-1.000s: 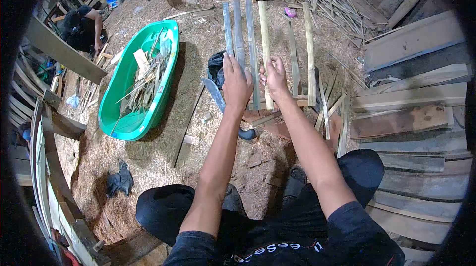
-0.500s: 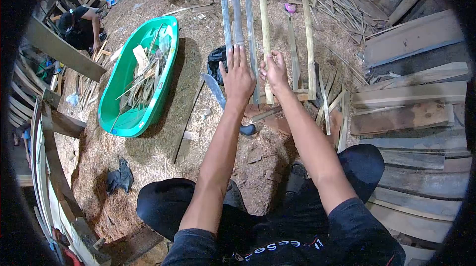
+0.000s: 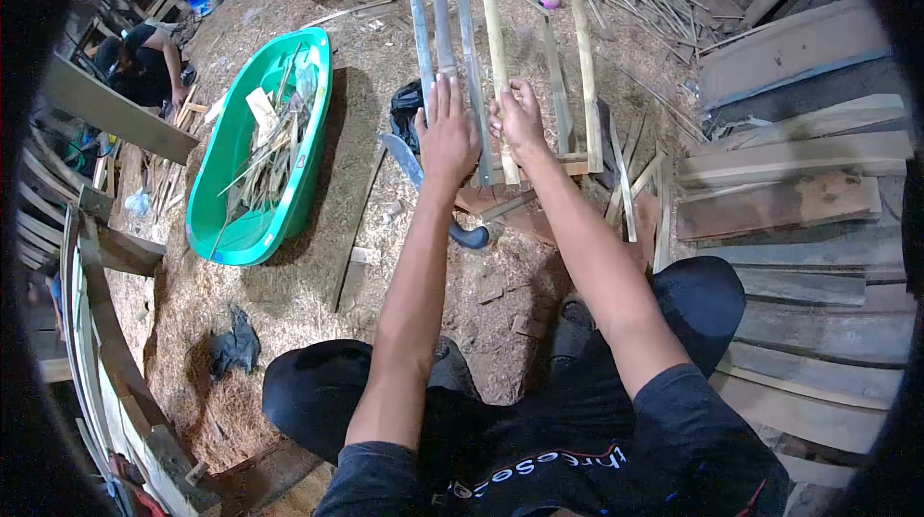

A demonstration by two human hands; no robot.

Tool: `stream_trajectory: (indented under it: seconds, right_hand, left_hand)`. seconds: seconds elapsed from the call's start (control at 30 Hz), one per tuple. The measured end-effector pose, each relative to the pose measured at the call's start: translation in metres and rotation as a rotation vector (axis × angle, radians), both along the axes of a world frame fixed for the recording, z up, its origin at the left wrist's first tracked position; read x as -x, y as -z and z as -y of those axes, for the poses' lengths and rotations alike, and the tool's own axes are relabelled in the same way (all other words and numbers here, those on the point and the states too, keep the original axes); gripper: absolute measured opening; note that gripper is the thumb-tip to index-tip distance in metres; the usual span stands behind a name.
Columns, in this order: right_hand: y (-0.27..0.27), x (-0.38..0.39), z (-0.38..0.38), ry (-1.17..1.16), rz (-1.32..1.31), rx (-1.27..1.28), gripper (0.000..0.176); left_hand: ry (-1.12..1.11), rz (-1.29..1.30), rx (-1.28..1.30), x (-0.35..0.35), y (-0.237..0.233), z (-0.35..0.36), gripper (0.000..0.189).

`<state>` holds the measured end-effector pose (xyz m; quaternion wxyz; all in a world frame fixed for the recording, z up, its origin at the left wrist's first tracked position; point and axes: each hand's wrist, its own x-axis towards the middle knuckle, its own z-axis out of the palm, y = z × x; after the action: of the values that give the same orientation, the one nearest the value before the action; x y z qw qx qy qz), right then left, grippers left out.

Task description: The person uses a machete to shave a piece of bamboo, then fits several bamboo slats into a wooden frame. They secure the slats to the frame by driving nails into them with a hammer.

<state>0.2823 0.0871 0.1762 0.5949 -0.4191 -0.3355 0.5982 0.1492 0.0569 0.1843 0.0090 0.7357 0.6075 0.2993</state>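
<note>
Several narrow wooden strips lie side by side, pointing away from me, their near ends by a low wooden crosspiece (image 3: 568,167). My left hand (image 3: 449,137) rests flat, fingers stretched out, over the grey strips (image 3: 442,21) on the left. My right hand (image 3: 521,122) is curled at a pale wooden strip (image 3: 493,26) in the middle, fingers closed at its edge. Farther right are a thinner strip (image 3: 556,84) and another pale strip (image 3: 584,64). Beside my left forearm lies a machete with a curved blade (image 3: 402,161) and dark handle (image 3: 470,236), partly hidden by the arm.
A green tub (image 3: 207,228) holding wood scraps stands at left. Black plastic (image 3: 406,113) lies near my left hand. Planks (image 3: 780,219) are laid out on the right. Another person (image 3: 144,60) crouches at far left. Shavings cover the ground, and a stick pile (image 3: 640,12) lies behind.
The whole view has shifted slightly, so strips and hands appear higher and farther left. My right hand's fingers have changed their curl at the pale strip. My left hand stays flat.
</note>
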Motion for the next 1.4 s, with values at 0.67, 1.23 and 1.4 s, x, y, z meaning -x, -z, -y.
stream_trajectory:
  seconds: [0.67, 1.23, 1.4]
  right_hand:
    - [-0.002, 0.000, -0.005, 0.031, -0.015, 0.016, 0.018]
    - [0.000, 0.001, -0.006, 0.038, -0.064, -0.002, 0.017]
    - [0.000, 0.001, -0.005, 0.031, -0.067, -0.010, 0.017]
  left_hand:
    - [0.260, -0.072, 0.117, 0.011, 0.004, 0.053, 0.100]
    - [0.256, -0.015, 0.106, 0.011, 0.003, 0.054, 0.100]
    - [0.250, -0.017, 0.114, 0.010, 0.001, 0.055, 0.099]
